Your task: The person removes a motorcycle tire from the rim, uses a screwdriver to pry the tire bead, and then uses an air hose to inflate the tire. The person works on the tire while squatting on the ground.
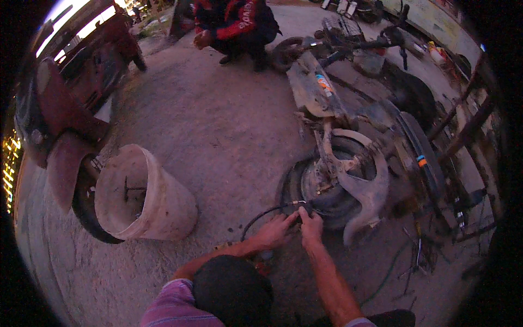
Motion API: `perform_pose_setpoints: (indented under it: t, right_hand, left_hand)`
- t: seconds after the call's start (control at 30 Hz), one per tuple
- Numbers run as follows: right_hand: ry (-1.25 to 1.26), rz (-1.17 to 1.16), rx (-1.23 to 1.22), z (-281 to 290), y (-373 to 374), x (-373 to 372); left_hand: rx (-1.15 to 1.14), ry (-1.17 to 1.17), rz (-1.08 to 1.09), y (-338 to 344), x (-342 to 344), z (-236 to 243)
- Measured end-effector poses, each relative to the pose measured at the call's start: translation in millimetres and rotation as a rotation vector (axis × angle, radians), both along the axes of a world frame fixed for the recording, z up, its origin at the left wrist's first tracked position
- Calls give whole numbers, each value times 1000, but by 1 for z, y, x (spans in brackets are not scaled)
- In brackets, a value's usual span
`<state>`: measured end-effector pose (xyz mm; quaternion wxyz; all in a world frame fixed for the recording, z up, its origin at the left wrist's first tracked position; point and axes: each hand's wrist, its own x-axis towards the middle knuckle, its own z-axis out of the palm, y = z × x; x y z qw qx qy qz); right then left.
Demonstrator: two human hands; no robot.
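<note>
A black hose with a small brass fitting curves to the lower rim of a wheel on a dusty scooter lying on its side. My left hand has its fingers closed at the fitting, beside the tyre. My right hand pinches the same end of the hose, thumb uppermost; what lies under the fingertips is hidden. A pale, curved frame arm reaches around the wheel just above my hands. A dark rounded shape fills the bottom middle between my striped sleeves.
A dirty white bucket stands left, beside a dark red vehicle. A person in a dark jacket with red sleeves squats ahead. Scooter body parts extend up the right; metal bars and scattered tools lie at the right.
</note>
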<state>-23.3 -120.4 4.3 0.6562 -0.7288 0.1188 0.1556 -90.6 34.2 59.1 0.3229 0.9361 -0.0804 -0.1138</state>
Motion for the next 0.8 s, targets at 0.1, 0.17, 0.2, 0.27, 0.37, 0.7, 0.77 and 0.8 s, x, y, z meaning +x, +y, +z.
perform_pose_setpoints:
  t: [0.1,0.17,0.2,0.27,0.37,0.7,0.77,0.8]
  right_hand:
    - [-13,-36,-170,-9,-7,-2]
    - [-34,-65,-90,-18,-8,-1]
    - [-61,-48,-111,-23,-7,0]
    - [-90,2,-135,-31,-12,2]
    - [-23,-53,-92,-42,-8,3]
    - [-117,51,-256,-22,-16,-7]
    - [-137,75,-223,-5,-24,-13]
    - [-101,82,-253,3,-28,-15]
  left_hand:
    - [71,-42,-104,-2,0,12]
    - [62,-230,-79,2,3,23]
    - [10,-215,-63,4,5,28]
    - [-78,-140,-22,4,11,36]
    - [-57,-177,68,8,25,42]
    - [-163,-147,142,19,59,34]
    - [-129,-116,193,25,75,21]
    - [-155,-232,231,26,84,12]
